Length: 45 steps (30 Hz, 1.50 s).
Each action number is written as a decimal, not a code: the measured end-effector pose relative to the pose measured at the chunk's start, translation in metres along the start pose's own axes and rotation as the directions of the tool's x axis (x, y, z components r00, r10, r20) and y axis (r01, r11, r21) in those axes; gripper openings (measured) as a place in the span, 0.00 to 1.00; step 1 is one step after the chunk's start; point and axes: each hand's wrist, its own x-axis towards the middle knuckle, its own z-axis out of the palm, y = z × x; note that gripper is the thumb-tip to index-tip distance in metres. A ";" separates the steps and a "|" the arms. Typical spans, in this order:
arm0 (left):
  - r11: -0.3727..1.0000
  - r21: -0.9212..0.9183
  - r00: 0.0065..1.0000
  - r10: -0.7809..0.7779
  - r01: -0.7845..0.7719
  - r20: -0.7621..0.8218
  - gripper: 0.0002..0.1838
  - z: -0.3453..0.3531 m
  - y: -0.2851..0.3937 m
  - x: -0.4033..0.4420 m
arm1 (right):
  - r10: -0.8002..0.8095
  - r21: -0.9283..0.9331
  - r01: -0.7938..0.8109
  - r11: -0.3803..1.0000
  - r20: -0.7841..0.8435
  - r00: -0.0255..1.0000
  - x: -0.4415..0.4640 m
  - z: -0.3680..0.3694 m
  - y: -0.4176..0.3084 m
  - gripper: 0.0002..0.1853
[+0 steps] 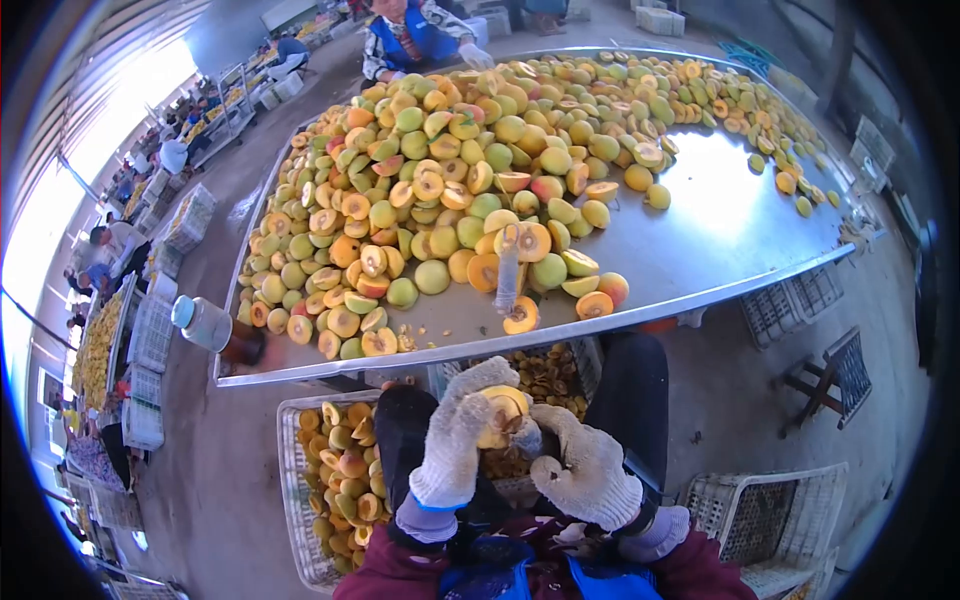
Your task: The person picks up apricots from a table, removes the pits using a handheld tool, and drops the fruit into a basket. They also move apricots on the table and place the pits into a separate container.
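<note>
My left hand (460, 430), in a pale knitted glove, is closed on a halved yellow peach (507, 405) above my lap, its cut face showing. My right hand (590, 468), gloved too, is curled closed against the peach's lower right side. Whatever its fingers hold is hidden. Beyond my hands, a heap of whole and halved peaches (430, 190) covers much of a metal table (720, 285). A tool with a wrapped grey handle and a wire loop (508, 275) is near the table's front edge, among the fruit.
Between my knees stands a crate of small fruit pieces (550, 380). To its left is a white crate (290, 490) with peach halves. Another crate (765, 520) and a folding stool (835, 380) are at right. A jar (205, 322) stands by the table's left corner. A co-worker (415, 40) is across the table.
</note>
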 end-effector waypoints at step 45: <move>0.941 0.336 1.000 0.030 -0.030 0.006 0.28 0.013 0.013 -0.015 | 0.350 0.489 -0.723 0.488 0.649 0.675 -0.020 0.010 -0.013 0.10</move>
